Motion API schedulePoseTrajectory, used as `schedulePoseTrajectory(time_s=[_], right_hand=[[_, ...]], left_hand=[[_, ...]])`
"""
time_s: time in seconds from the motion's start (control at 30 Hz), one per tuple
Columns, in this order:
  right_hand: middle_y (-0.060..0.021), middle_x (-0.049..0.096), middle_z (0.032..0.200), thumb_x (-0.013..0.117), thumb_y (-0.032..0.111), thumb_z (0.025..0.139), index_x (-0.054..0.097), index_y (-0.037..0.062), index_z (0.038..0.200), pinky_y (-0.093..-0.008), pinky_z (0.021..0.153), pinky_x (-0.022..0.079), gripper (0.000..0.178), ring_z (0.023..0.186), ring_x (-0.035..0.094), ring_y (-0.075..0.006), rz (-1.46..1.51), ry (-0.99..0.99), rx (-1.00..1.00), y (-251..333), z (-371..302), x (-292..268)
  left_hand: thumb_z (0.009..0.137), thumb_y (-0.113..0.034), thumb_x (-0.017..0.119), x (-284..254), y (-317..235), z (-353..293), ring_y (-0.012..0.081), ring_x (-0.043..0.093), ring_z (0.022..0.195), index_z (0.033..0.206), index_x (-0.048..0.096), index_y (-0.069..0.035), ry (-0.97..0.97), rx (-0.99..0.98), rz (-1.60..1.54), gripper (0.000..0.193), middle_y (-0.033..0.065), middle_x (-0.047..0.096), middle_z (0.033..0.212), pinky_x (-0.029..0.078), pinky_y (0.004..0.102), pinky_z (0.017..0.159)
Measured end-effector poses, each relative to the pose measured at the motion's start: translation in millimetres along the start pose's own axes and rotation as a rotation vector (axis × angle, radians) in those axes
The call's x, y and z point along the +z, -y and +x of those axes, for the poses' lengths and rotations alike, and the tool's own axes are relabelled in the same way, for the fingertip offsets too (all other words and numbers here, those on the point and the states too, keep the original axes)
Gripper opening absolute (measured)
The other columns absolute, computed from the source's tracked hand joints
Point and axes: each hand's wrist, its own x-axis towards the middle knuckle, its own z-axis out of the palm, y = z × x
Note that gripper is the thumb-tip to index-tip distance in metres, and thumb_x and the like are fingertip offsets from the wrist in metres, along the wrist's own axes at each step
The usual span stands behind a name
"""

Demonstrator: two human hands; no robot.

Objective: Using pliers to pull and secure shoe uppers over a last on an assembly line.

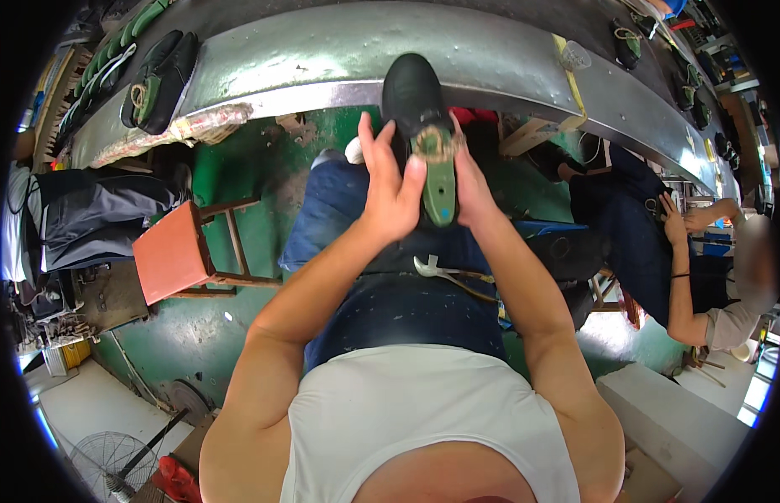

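Black shoe (412,94) on a green last (440,186) sits upside-down above the lap, clasped by left hand (390,189) and right hand (472,189); pincers (433,270) lie on the apron.

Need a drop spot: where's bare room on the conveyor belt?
Bare belt lies between the black shoes at left and the held shoe. Far right, more shoes crowd it. Both hands grip the shoe.

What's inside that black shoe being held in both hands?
A green shoe last fills the black shoe, its flat top showing between the left hand and right hand. The shoe's upper covers the last's front.
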Motion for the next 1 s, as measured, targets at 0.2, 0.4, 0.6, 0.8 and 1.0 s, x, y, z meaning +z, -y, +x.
schedulePoseTrajectory(time_s=[0.2, 0.4, 0.6, 0.8, 1.0], right_hand=[[-0.0099, 0.038, 0.156, 0.036, 0.047, 0.108, 0.012, 0.0136, 0.161, -0.0373, 0.113, 0.038, 0.067, 0.138, 0.044, -0.0231, 0.069, -0.121, 0.343, -68.3, -54.9, -7.8], [-0.0138, 0.065, 0.120, 0.038, 0.052, 0.107, 0.056, 0.0064, 0.131, -0.0494, 0.094, 0.053, 0.055, 0.107, 0.065, -0.0307, 0.298, -0.445, 0.859, -153.2, -27.0, -41.3], [-0.0142, 0.066, 0.118, 0.034, 0.054, 0.106, 0.057, 0.0122, 0.128, -0.0520, 0.098, 0.051, 0.053, 0.108, 0.065, -0.0320, 0.292, -0.469, 0.874, -153.6, -24.9, -46.2], [-0.0173, 0.064, 0.120, 0.034, 0.053, 0.107, 0.056, 0.0080, 0.130, -0.0522, 0.099, 0.051, 0.055, 0.110, 0.064, -0.0327, 0.323, -0.526, 0.842, -143.6, -20.3, -40.6], [-0.0201, 0.053, 0.140, 0.035, 0.057, 0.105, 0.041, -0.0053, 0.146, -0.0392, 0.111, 0.041, 0.075, 0.130, 0.052, -0.0296, -0.116, -0.340, 0.595, -131.8, -33.6, -33.3]], left_hand=[[0.108, -0.043, 0.034, 11.6, 28.3, -89.9, 0.0299, 0.010, 0.152, 0.157, 0.016, -0.003, 0.132, -0.468, -0.258, 0.066, 0.0236, 0.008, 0.163, 0.014, 0.0422, 0.122], [0.108, -0.047, 0.031, 49.4, 122.9, -101.3, 0.0295, 0.046, 0.134, 0.146, 0.047, -0.009, 0.040, -1.297, -0.715, 0.055, 0.0178, 0.043, 0.148, 0.040, 0.0379, 0.110], [0.110, -0.036, 0.033, 47.1, 109.3, -89.8, 0.0199, 0.066, 0.097, 0.137, 0.052, -0.010, -0.004, -1.270, -0.655, 0.043, 0.0097, 0.064, 0.116, 0.056, 0.0353, 0.084], [0.110, -0.033, 0.036, 50.7, 107.7, -65.3, 0.0203, 0.064, 0.105, 0.133, 0.058, -0.003, -0.016, -1.332, -0.641, 0.044, 0.0116, 0.067, 0.115, 0.050, 0.0335, 0.093], [0.109, -0.032, 0.037, 31.1, 101.9, -77.9, 0.0275, 0.056, 0.122, 0.137, 0.056, -0.003, 0.005, -0.953, -0.531, 0.046, 0.0156, 0.062, 0.131, 0.040, 0.0367, 0.108]])
